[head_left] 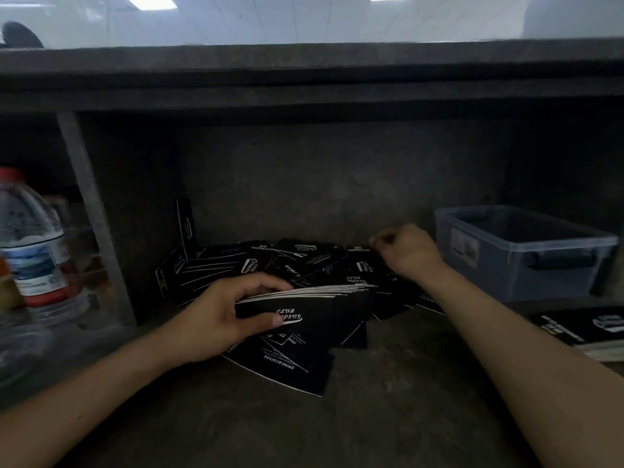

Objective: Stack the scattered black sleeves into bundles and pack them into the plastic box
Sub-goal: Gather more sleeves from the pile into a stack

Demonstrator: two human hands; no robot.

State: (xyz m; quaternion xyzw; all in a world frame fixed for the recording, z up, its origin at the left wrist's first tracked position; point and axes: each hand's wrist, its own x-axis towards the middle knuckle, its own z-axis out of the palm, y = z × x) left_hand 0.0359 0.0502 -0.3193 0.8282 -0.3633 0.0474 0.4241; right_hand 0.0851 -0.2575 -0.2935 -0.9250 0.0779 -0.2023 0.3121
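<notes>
L grip point(216, 319) is clamped on a bundle of black sleeves point(314, 309). Thumb lies across the front face w/ white "CLUB" print, fingers curl over the top edge. White sleeve edges fan out to the right. Bundle sits low, just above a loose sleeve point(287, 366) lying flat on the concrete shelf point(371, 417), "DRINK & COFFEE" text on it.

R grip point(410, 251) is further back, at the far right edge of the scattered pile point(304, 258). Fingers curled in, thumb tip near forefinger. It's blurred, so can't tell if I'm pinching a sleeve or nothing.

Pile spreads betw. both grips and back to the rear wall, sleeves overlapping at all angles. One propped sleeve point(185, 224) stands against the wall at the pile's left end.

Plastic box point(506, 275) is right of R grip, near but apart. Translucent blue-grey, open top, dark handle on front; inside too dim to tell contents.

A side stack point(587, 329) of black printed sleeves lies far right, in front of the box. Water bottle point(30, 238) w/ red cap is far left, beyond a grey post point(91, 214), blurred.
</notes>
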